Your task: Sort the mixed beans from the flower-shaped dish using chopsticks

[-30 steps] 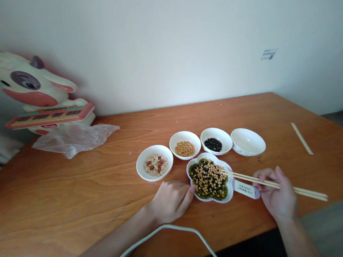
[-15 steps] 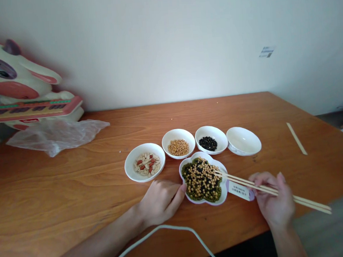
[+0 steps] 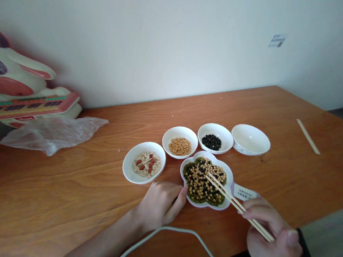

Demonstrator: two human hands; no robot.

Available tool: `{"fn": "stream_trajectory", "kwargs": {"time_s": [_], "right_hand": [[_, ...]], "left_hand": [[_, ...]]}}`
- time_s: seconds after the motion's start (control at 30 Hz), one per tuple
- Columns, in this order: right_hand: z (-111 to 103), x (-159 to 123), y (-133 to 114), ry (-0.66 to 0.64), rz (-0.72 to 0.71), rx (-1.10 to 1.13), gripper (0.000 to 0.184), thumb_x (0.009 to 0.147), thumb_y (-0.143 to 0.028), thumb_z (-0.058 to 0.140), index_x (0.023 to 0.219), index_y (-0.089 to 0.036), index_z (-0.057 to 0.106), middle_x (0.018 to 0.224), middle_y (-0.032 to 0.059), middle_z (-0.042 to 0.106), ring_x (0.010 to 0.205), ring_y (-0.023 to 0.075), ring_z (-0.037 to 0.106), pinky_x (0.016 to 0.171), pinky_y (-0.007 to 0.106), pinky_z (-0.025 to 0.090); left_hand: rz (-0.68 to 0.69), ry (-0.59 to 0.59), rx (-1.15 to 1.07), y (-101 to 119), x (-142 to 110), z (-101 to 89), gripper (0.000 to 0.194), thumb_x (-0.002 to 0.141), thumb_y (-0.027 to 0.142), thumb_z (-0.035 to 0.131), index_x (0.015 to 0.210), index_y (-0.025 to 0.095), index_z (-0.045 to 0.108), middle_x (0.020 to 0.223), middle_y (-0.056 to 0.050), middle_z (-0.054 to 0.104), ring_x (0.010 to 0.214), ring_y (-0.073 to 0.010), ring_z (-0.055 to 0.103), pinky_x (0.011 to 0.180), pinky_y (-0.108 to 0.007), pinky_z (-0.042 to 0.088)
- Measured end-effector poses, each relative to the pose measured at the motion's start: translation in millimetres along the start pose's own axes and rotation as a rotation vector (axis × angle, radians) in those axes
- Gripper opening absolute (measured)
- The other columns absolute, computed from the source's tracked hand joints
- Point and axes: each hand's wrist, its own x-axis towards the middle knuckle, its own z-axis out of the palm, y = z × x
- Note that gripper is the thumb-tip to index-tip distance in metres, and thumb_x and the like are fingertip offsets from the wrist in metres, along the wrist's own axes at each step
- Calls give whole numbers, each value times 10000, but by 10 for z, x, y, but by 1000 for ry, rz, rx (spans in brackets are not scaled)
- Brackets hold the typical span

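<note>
Holding with the right hand (image 3: 272, 221) a pair of wooden chopsticks (image 3: 235, 205), with fingers clamped around both of the sticks. Pointing them slantwise, away from the front edge of the tabletop (image 3: 75, 182), with the tips close together at the mixed beans (image 3: 195, 181) in a flower-shaped dish (image 3: 229, 175). Cannot tell whether touching any bean with these tips.

Resting the left hand (image 3: 161, 205) just beside the left rim of the dish, with fingers curled and a fingertip at the rim; cannot tell whether pinching it or only touching it.

Can find the dish nearer to the front edge than to the back edge, with its labelled handle (image 3: 244, 192) directed to the right and partly hidden by the right hand.

Behind the dish, going toward the right edge, can see a bowl of yellow beans (image 3: 177, 132), a bowl of black beans (image 3: 225, 140) and a white bowl (image 3: 250, 136). To the left of these, can see a bowl of nuts (image 3: 130, 166), pale and reddish. Near the right edge, can notice a thin pale strip (image 3: 308, 135). Toward the back left corner, can see a cow-shaped toy (image 3: 14, 69) and, before it, a crumpled plastic bag (image 3: 54, 134).
</note>
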Motion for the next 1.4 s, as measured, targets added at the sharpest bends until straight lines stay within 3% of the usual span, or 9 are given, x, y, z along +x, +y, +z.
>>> {"fn": "stream_trajectory", "kwargs": {"time_s": [0.2,0.4,0.9,1.4], "right_hand": [[130,18,-104,-136,-104,-71,657,1115,-554,441,669,-207,777,586,58,725,545,201,694,566,339,501],[92,104,-113,-207,-23,8,718,1111,-629,405,660,-203,766,506,48,640,462,184,611,529,336,433],[141,26,-77,-121,65,-52,807,1072,-758,316,619,-260,762,498,40,614,464,215,572,616,392,418],[136,62,-66,-196,24,-89,842,1075,-770,277,640,-222,744,547,52,671,526,203,642,563,351,466]], "left_hand": [[2,3,-67,-31,23,-2,476,1184,276,328,767,199,543,692,-12,619,574,-124,523,613,-294,378],[-6,10,-78,-36,23,20,461,1184,270,352,765,200,531,697,-3,617,573,-116,519,619,-298,368],[12,5,-42,-53,-8,33,432,1181,264,372,787,209,538,715,-3,638,592,-127,558,628,-311,375],[14,-26,-31,-53,-28,31,423,1188,278,351,798,219,502,730,6,630,613,-143,538,648,-337,350]]}}
